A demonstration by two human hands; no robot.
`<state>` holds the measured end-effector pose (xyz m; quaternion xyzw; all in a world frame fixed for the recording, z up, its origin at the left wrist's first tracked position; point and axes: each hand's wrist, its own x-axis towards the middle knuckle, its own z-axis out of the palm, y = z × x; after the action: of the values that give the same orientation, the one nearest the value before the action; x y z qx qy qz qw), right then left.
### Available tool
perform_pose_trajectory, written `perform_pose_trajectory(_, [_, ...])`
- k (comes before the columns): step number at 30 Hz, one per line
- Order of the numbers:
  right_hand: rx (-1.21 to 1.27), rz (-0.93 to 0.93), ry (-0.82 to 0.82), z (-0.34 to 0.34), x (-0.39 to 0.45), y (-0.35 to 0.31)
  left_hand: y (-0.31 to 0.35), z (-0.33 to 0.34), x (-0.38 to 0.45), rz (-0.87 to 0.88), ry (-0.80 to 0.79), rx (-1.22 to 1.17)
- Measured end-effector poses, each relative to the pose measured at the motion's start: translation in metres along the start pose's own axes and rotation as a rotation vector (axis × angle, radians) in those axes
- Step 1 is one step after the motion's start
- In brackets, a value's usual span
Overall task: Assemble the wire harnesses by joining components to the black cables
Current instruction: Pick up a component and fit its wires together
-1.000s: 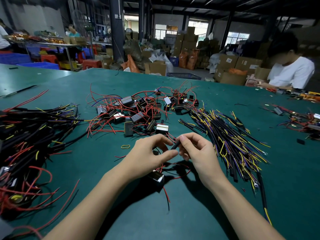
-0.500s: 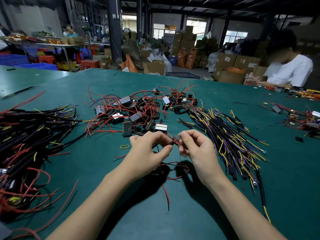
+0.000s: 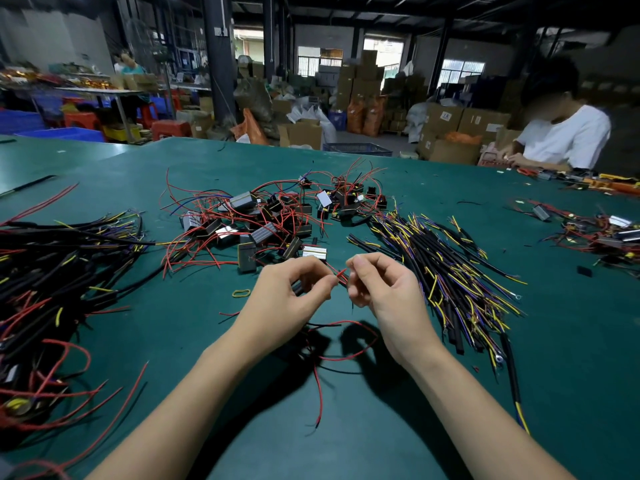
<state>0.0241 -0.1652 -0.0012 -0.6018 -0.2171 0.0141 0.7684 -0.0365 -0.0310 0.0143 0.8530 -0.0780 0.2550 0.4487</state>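
Head view: both hands raised over the green table (image 3: 398, 188), joining a red wire to a black cable.

I judge the red wire (image 3: 341, 273) light, limp and springy; its slack loops down to the table below, so I would take it right beside the bare end. The black cable (image 3: 297, 286) looks stiffer; I would grip its sleeve. My left hand (image 3: 291, 296) is curled, thumb and forefinger pinching the wire, the cable tucked under its fingers. My right hand (image 3: 381, 289) is curled too, pinching the wire's tip; the contact itself is too small to confirm. Spare cables (image 3: 450, 271) lie right, boxed parts (image 3: 270, 220) beyond.
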Motion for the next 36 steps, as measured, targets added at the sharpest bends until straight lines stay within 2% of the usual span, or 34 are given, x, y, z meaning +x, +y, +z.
perform_pose_trajectory(5, [-0.083, 0.015, -0.022, -0.013, 0.004, -0.017, -0.005, -0.002, 0.004, -0.121, 0.098, -0.213])
perform_pose_trajectory(8, [-0.235, -0.025, -0.177, -0.017, 0.000, -0.025, -0.010, -0.007, 0.008, -0.234, 0.164, -0.410])
perform_pose_trajectory(10, [-0.322, -0.006, -0.294, -0.016, -0.003, -0.027, -0.013, -0.008, 0.009, -0.282, 0.172, -0.462])
perform_pose_trajectory(13, [-0.409, 0.038, -0.376, -0.015, -0.004, -0.024, -0.016, -0.008, 0.009, -0.306, 0.182, -0.539])
perform_pose_trajectory(20, [-0.696, 0.123, -0.370, -0.028, 0.000, -0.006, -0.022, -0.013, 0.013, -0.485, 0.299, -0.904])
perform_pose_trajectory(25, [-0.744, 0.234, -0.464, -0.032, 0.000, -0.004, -0.033, -0.018, 0.016, -0.575, 0.373, -1.183])
perform_pose_trajectory(29, [-0.761, 0.244, -0.499, -0.037, 0.001, -0.012, -0.039, -0.018, 0.017, -0.587, 0.359, -1.230])
perform_pose_trajectory(32, [-0.912, 0.169, -0.475, -0.037, 0.002, -0.015, -0.038, -0.016, 0.017, -0.534, 0.339, -1.232])
perform_pose_trajectory(36, [-0.881, -0.138, -0.257, -0.010, -0.007, -0.016, -0.028, -0.010, 0.019, -0.505, 0.349, -1.206])
